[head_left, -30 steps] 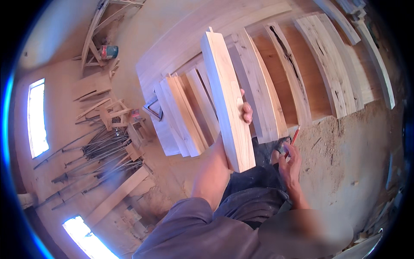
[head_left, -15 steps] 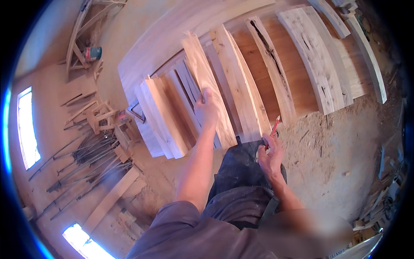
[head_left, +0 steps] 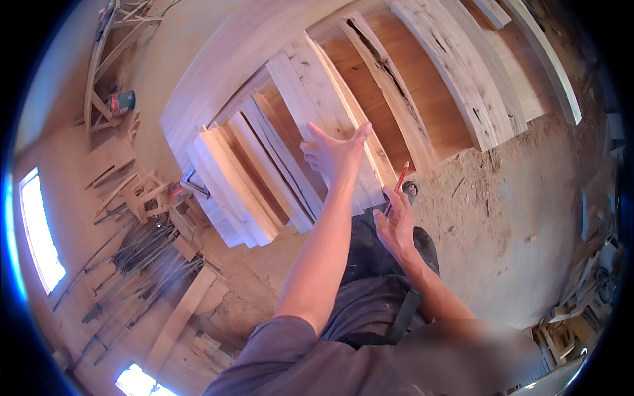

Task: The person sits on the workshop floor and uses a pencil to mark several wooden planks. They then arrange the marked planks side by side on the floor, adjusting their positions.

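My left hand (head_left: 335,153) lies over two pale boards set edge to edge, its thumb and fingers spread wide. Beneath it are the left board (head_left: 290,82) and the knotty right board (head_left: 314,72). Between the fingers of my right hand (head_left: 397,228) is a red pencil (head_left: 402,177), its tip pointing up and away from me. That hand is just off the near end of the boards. Right of them, a narrow board (head_left: 380,63) has a long dark crack.
A pale, square-cornered stack of boards (head_left: 228,191) stands at the left end of the row. Beside it is a metal set square (head_left: 195,183). Wider knotty boards (head_left: 449,63) lie to the right. Metal bar clamps (head_left: 142,254) and a can (head_left: 122,103) are on the dusty floor.
The narrow board that my left hand gripped now lies against the knotty board to its right. My left hand has loosened and spread over both. The right hand still has the pencil.
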A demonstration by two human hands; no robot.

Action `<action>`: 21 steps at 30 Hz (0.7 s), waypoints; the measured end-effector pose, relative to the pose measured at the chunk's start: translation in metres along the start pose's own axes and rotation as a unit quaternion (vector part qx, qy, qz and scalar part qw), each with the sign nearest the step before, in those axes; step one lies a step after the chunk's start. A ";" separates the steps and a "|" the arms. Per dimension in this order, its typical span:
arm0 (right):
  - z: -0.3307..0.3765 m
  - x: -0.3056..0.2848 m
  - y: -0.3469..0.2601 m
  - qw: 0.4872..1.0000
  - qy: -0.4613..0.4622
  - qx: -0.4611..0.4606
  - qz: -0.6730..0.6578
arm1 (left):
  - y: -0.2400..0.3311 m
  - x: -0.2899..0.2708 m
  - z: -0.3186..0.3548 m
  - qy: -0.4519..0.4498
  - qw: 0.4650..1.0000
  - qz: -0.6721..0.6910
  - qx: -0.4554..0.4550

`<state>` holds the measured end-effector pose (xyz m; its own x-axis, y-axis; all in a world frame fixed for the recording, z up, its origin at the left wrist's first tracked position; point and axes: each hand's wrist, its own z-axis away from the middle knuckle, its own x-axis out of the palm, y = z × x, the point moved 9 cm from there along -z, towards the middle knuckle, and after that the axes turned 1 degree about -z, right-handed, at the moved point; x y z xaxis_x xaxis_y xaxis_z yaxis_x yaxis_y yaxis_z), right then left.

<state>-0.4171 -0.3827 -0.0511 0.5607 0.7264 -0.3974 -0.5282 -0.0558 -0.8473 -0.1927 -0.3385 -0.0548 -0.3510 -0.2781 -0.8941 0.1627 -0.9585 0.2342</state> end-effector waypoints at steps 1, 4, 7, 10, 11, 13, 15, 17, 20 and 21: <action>0.000 0.001 0.003 1.000 -0.002 0.003 -0.005 | 0.007 0.000 -0.001 0.015 0.999 -0.033 -0.008; 0.003 -0.001 0.010 1.000 -0.006 0.014 -0.016 | 0.013 -0.006 -0.002 -0.019 0.999 -0.021 -0.026; 0.005 -0.010 0.020 0.998 0.006 0.015 -0.059 | -0.007 -0.009 -0.014 -0.051 0.988 0.148 -0.010; 0.018 -0.022 0.053 0.994 0.024 0.008 -0.105 | -0.037 -0.007 -0.033 -0.141 0.881 0.451 0.027; 0.020 -0.029 0.060 0.991 0.034 0.042 -0.120 | -0.038 -0.014 -0.030 -0.191 0.829 0.526 0.019; 0.027 -0.042 0.069 0.988 0.033 0.091 -0.122 | -0.055 -0.023 -0.035 -0.241 0.757 0.607 0.002; 0.035 -0.056 0.088 0.988 0.022 0.127 -0.083 | -0.056 -0.035 -0.022 -0.279 0.706 0.650 -0.026; 0.045 -0.063 0.106 0.984 0.012 0.154 -0.090 | -0.053 -0.046 -0.013 -0.280 0.653 0.704 -0.017; 0.055 -0.069 0.121 0.986 0.002 0.161 -0.044 | -0.055 -0.051 -0.015 -0.256 0.640 0.724 0.018; 0.055 -0.068 0.127 0.985 -0.005 0.168 -0.035 | -0.054 -0.049 -0.015 -0.268 0.642 0.718 0.021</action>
<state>-0.5574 -0.4014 -0.1123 0.5983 0.7268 -0.3373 -0.6705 0.2237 -0.7074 -0.1705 -0.2717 -0.0296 -0.1356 -0.8485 0.5115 0.6518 0.3124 0.6911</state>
